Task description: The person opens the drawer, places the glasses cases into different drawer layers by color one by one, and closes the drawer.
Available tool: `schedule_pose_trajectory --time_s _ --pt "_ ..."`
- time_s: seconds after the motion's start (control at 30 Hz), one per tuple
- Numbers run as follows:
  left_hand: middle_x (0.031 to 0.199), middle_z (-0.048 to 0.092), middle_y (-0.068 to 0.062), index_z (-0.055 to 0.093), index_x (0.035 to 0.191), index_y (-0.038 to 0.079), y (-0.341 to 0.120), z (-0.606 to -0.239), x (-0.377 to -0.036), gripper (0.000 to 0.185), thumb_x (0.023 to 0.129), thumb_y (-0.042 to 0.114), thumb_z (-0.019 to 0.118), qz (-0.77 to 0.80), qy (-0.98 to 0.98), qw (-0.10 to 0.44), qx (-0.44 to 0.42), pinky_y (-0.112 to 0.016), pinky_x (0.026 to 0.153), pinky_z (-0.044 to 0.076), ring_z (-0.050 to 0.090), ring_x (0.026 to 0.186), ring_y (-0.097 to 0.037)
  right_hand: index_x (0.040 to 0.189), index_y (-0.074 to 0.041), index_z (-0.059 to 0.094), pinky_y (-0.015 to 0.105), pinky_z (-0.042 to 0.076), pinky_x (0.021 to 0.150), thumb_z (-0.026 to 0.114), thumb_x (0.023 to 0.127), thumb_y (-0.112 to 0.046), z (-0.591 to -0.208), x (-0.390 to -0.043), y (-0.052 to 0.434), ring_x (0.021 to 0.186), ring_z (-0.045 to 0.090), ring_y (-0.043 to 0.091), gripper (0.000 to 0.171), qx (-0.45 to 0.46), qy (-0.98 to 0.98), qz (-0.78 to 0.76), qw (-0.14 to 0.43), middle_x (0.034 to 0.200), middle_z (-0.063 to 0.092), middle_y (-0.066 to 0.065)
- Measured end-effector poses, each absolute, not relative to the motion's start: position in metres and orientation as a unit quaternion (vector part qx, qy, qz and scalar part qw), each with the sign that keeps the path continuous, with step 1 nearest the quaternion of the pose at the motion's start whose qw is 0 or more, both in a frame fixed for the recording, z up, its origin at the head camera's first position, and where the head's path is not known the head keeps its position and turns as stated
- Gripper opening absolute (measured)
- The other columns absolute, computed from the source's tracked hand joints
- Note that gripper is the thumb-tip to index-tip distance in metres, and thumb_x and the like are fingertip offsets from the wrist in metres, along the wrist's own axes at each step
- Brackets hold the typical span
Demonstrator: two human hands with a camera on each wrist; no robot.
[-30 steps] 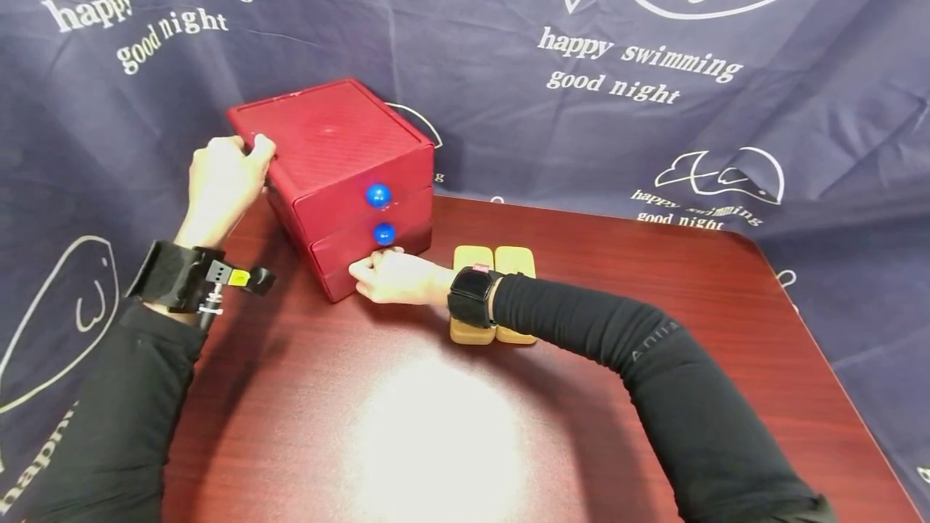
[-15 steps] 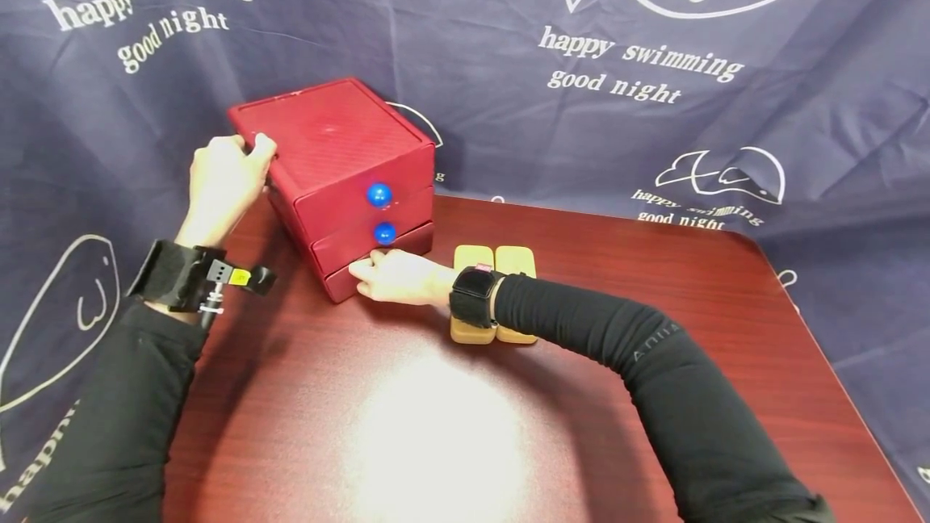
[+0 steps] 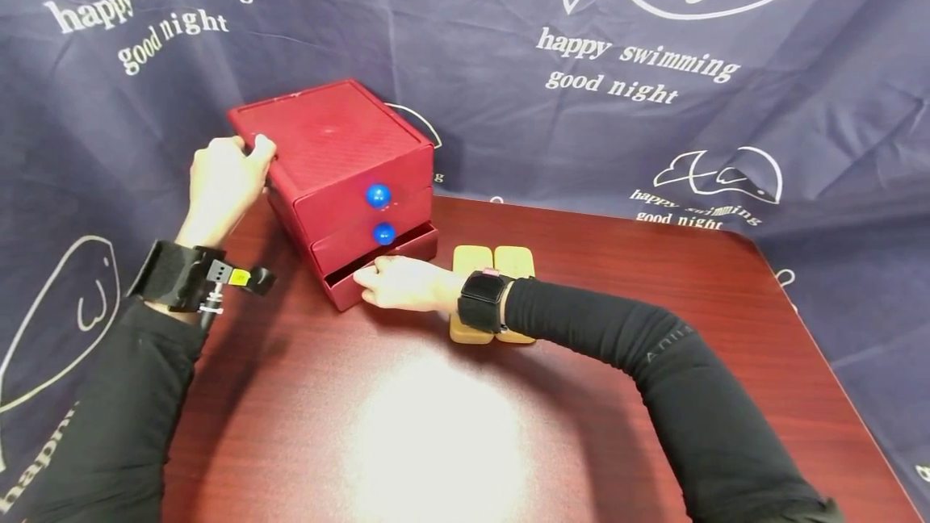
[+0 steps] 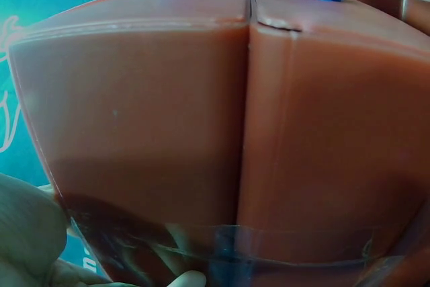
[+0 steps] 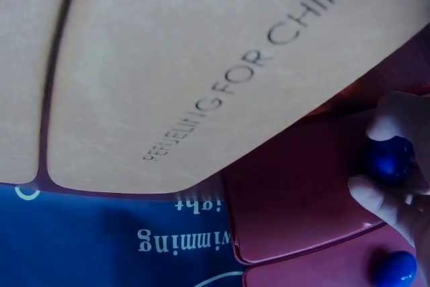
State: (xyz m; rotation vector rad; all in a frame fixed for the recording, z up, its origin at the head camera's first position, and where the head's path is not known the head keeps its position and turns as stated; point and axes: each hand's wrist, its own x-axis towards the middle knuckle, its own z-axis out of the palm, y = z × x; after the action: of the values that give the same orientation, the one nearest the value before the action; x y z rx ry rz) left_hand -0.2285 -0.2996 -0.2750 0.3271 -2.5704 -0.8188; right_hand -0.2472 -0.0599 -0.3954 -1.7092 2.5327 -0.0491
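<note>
My left hand [image 3: 227, 184] grips the cabinet [image 3: 327, 135], my right hand [image 3: 400, 284] its lowest knob [image 5: 388, 160] — bottom drawer [image 3: 420, 246] partly out, upper drawers [image 3: 345, 212] closed.

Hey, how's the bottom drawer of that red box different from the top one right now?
The bottom drawer stands partly open, with a dark gap above its front, while the top drawer is shut. The right hand pinches the bottom drawer's blue knob; the top drawer's own knob is untouched. Both have red fronts and round blue knobs.
</note>
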Motion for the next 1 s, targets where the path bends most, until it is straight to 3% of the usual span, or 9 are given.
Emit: schedule_pose_trajectory --time_s 0.47,0.67,0.8,1.0 --pt "0.066 0.067 -0.022 0.059 0.079 -0.005 -0.299 -0.273 -0.229 0.051 0.098 0.037 0.036 -0.296 -0.924 0.21 0.118 -0.04 0.063 0.042 0.068 0.083 -0.051 0.106 -0.014 0.057 0.021 0.044 0.076 0.055 0.102 -0.033 -0.392 -0.236 -0.047 0.091 0.063 0.017 0.019 -0.555 0.829 -0.036 0.058 0.088 0.064 0.003" --pt "0.08 0.069 -0.031 0.058 0.079 -0.005 -0.299 -0.274 -0.228 0.051 0.098 0.036 0.036 -0.293 -0.925 0.214 0.113 -0.043 0.065 0.042 0.066 0.086 -0.054 0.11 -0.013 0.056 0.022 0.047 0.077 0.054 0.103 -0.032 -0.395 -0.229 -0.041 0.089 0.064 0.017 0.02 -0.584 0.812 0.015 -0.014 0.092 0.066 0.002" --pt "0.079 0.069 -0.03 0.059 0.079 -0.005 -0.299 -0.275 -0.229 0.052 0.099 0.037 0.036 -0.292 -0.925 0.213 0.115 -0.045 0.066 0.042 0.066 0.087 -0.054 0.109 -0.013 0.055 0.024 0.049 0.08 0.056 0.103 -0.031 -0.395 -0.223 -0.037 0.088 0.065 0.018 0.019 -0.592 0.804 0.024 -0.043 0.091 0.067 0.002" --pt "0.077 0.069 -0.03 0.059 0.079 -0.005 -0.3 -0.276 -0.228 0.052 0.098 0.037 0.036 -0.291 -0.926 0.212 0.114 -0.045 0.066 0.042 0.066 0.086 -0.054 0.106 -0.014 0.059 0.025 0.05 0.083 0.053 0.104 -0.026 -0.397 -0.218 -0.028 0.089 0.065 0.017 0.014 -0.649 0.727 0.136 -0.176 0.098 0.063 -0.002"
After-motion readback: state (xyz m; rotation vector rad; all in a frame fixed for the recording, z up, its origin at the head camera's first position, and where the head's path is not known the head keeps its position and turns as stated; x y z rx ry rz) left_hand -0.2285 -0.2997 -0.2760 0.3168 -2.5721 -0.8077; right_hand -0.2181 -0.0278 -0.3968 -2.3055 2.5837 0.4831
